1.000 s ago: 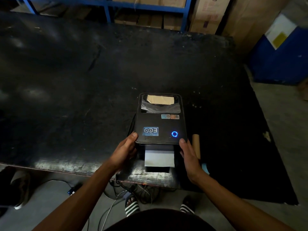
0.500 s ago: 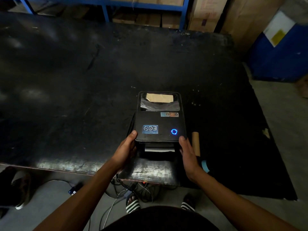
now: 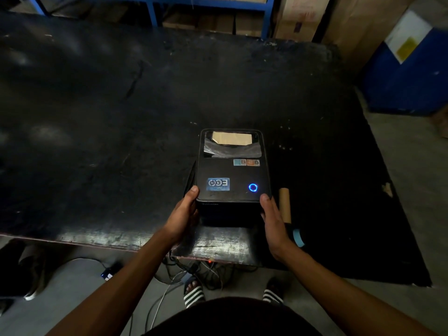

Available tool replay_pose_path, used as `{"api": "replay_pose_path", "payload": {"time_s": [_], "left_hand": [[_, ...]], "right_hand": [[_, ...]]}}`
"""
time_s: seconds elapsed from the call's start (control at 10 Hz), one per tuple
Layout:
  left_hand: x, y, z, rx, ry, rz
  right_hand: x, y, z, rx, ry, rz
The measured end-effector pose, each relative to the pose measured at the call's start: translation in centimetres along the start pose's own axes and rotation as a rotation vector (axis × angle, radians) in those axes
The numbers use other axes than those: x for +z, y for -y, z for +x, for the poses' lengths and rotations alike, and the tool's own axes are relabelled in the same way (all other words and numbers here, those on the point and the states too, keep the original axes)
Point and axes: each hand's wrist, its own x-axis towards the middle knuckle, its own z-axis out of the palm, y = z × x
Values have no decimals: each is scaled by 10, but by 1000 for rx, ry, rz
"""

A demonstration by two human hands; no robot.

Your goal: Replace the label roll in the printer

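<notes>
A black label printer (image 3: pixel 232 173) sits near the front edge of the dark table (image 3: pixel 97 117). Its lid is down, a blue ring light (image 3: pixel 252 187) glows on top, and a pale roll shows through the rear window (image 3: pixel 231 139). My left hand (image 3: pixel 183 212) grips the printer's front left corner, thumb on the lid. On the front right corner rests my right hand (image 3: pixel 272 221), thumb on the lid edge. No label shows at the front slot. An empty brown cardboard core (image 3: pixel 284 204) lies on the table just right of the printer.
A light blue tape roll (image 3: pixel 298 237) lies by my right wrist. Cables (image 3: pixel 189 270) hang under the table's front edge. Blue shelving (image 3: pixel 208 6) and cardboard boxes (image 3: pixel 300 18) stand behind the table, a blue drum (image 3: pixel 407 76) to the right.
A white label stuck out of the front slot a second ago; it shrank to a sliver, then vanished. The lid front came down flush. Both hands stayed on the front corners.
</notes>
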Motion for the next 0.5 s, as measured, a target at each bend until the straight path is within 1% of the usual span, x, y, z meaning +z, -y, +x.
{"api": "replay_pose_path", "payload": {"time_s": [0.1, 0.3, 0.4, 0.5], "left_hand": [[1, 0, 0, -6, 0, -6], [6, -3, -5, 46, -21, -36], [11, -4, -4, 85, -73, -71], [15, 16, -15, 131, -193, -129]], "right_hand": [[0, -2, 1, 11, -3, -7], [3, 0, -2, 15, -17, 0], [1, 11, 0, -5, 3, 78], [0, 8, -17, -2, -37, 101]]}}
